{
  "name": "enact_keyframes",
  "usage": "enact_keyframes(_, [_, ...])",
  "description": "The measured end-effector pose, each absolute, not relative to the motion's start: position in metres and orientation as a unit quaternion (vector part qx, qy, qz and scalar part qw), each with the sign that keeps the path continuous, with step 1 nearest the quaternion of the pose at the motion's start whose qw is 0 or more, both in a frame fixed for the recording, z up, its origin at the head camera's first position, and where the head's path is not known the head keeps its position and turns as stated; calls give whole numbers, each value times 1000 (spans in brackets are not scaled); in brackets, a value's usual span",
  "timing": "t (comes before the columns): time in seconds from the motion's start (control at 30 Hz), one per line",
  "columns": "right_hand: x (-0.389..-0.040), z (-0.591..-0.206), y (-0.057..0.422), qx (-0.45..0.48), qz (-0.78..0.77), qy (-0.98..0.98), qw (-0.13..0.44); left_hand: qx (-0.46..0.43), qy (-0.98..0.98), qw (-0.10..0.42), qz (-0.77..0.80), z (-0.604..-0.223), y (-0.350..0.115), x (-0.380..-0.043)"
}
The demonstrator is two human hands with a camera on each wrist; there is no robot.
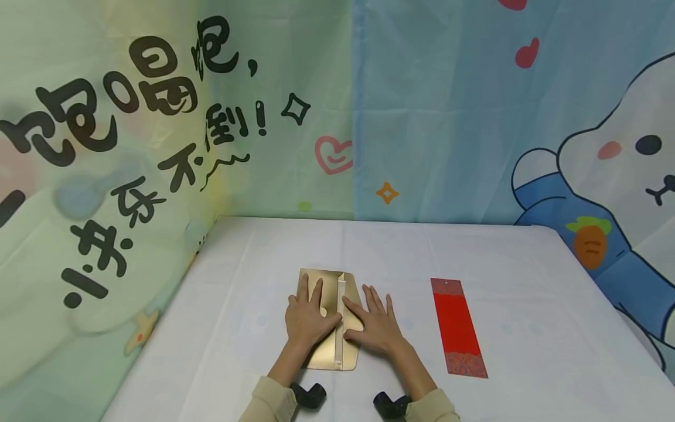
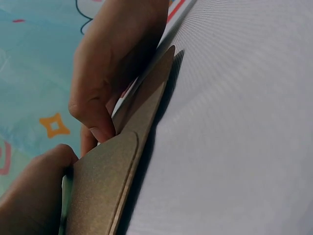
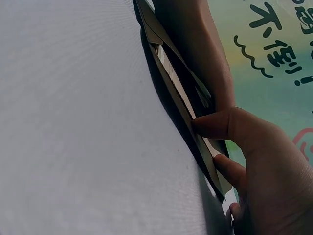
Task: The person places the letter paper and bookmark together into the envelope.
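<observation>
A gold, paper-like envelope point(image 1: 324, 356) lies on the white table in front of me, one side flap standing a little off its body. A pale narrow strip point(image 1: 340, 346) runs lengthwise along it. My left hand point(image 1: 307, 321) rests on its left part with fingers extended and thumb reaching to the strip. On the flap side, my right hand point(image 1: 378, 327) touches it with thumb and forefinger spread apart. The right wrist view has that thumb and a finger against the envelope's edge point(image 3: 168, 81). Bent right fingers point(image 2: 93, 110) appear at the flap in the left wrist view.
To the right lies a long red card point(image 1: 459, 328) with patterned ends. White cloth covers the table point(image 1: 532, 334). Printed curtains point(image 1: 422, 117) hang behind and at the left. Black wrist devices point(image 1: 310, 397) sit by both sleeves.
</observation>
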State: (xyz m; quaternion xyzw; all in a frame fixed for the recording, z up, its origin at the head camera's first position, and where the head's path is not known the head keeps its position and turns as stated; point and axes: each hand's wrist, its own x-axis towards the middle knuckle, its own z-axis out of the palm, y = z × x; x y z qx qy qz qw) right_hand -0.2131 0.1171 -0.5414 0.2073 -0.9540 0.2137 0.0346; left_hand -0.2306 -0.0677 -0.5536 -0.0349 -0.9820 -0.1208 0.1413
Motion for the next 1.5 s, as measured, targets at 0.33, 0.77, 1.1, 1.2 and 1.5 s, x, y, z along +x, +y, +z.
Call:
enact_keyframes(0.33, [-214, -539, 113, 204, 194, -959, 29, -37, -981, 148, -124, -556, -68, -230])
enact_keyframes(0.77, [-217, -544, 112, 197, 211, -956, 53, -38, -979, 148, -131, -553, -68, -228])
enact_keyframes(1.1, [-224, -553, 112, 196, 192, -960, 58, -41, -980, 151, -124, -552, -68, -230])
enact_keyframes(1.2, [-223, -554, 112, 200, 193, -958, 73, -43, -980, 150, -126, -553, -68, -230])
enact_keyframes(1.5, [-220, -549, 113, 206, 236, -944, 104, -44, -979, 156, -125, -552, -68, -229])
